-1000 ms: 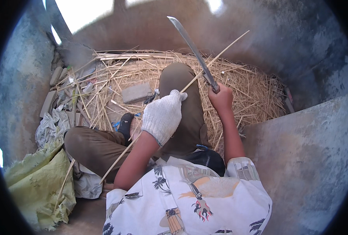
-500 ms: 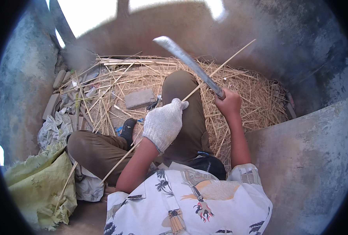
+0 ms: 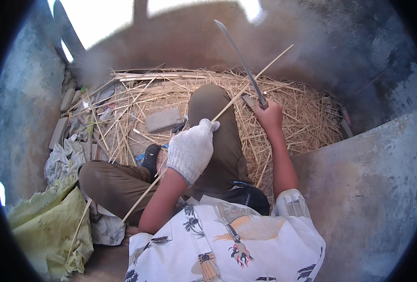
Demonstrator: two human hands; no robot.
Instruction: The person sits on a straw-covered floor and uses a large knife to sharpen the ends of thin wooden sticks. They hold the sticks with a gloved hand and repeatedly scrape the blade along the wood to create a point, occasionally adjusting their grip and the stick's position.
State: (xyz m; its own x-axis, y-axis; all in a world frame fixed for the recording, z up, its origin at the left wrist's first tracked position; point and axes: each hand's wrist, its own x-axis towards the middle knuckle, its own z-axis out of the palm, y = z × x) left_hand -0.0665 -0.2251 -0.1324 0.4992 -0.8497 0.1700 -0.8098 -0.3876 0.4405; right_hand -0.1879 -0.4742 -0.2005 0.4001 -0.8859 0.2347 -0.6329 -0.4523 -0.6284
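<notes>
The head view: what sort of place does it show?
Probably a rough work corner: bamboo-like slivers lie heaped by stained walls, and the right hand holds a curved knife.

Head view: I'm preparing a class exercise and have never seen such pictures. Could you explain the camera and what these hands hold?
There is no machine, only a seated person's own hands. A fisheye camera worn on the head looks down, so straight edges bend near the rim. The gloved left hand grips a long, thin bamboo-like strip; the bare right hand holds a curved-blade knife. Straw-like strips litter the ground, beside a grey block.
</notes>
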